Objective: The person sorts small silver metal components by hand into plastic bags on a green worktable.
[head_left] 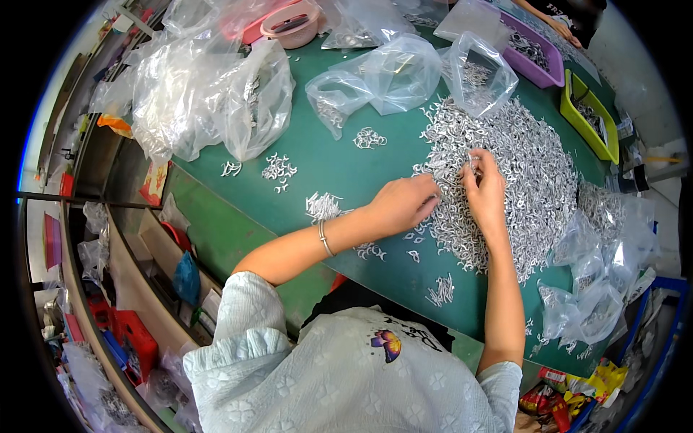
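"Facing the big pile of small grey metal pieces (520, 173), you have it well within reach. Where are your two hands?"

"Your right hand (489, 189) is over the pile's left part. Its thumb and fingers look pinched on a small grey piece (473, 162), maybe because such a tiny thing only needs fingertips. Your left hand (406, 204) is at the pile's left edge with its fingers curled in. I can't tell if it holds anything."

"And how are your arms?"

"Your right forearm goes almost straight out to the pile. Your left elbow sticks out wide, and that forearm slants in from the pile's left, with a bracelet (326, 238) near the wrist. That puts your hands close together, perhaps so they can work as a pair."

"What is around the pile?"

"Left of it, on the green table (404, 292), you have a little heap of thin sticks (323, 206) and, farther left, a little heap of curved bits (279, 170). They lie apart, perhaps so the shapes don't get mixed. A clear bag (498, 81) touches the pile's far edge. Past the pile's far right side are a purple bin (554, 71) and a lime bin (612, 148); their walls probably stop bits from spilling."
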Available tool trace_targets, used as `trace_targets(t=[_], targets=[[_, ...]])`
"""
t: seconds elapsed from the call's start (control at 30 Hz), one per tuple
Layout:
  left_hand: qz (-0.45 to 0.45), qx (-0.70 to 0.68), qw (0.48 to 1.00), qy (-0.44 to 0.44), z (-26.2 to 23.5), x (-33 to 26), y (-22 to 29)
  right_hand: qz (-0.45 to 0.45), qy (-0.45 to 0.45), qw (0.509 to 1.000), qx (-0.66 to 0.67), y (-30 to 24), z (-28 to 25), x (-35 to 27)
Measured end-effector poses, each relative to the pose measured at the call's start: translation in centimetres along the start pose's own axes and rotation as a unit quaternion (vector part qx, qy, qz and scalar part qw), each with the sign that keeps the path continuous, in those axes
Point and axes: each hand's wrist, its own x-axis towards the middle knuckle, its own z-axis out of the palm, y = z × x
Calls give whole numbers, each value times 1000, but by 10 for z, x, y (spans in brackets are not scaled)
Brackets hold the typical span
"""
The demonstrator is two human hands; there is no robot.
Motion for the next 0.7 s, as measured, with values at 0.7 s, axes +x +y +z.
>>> trace_targets(t=[0.7], targets=[[-281,-260,923,30,-6,43,-37,-10,-1,1000,1,7,-23,7]])
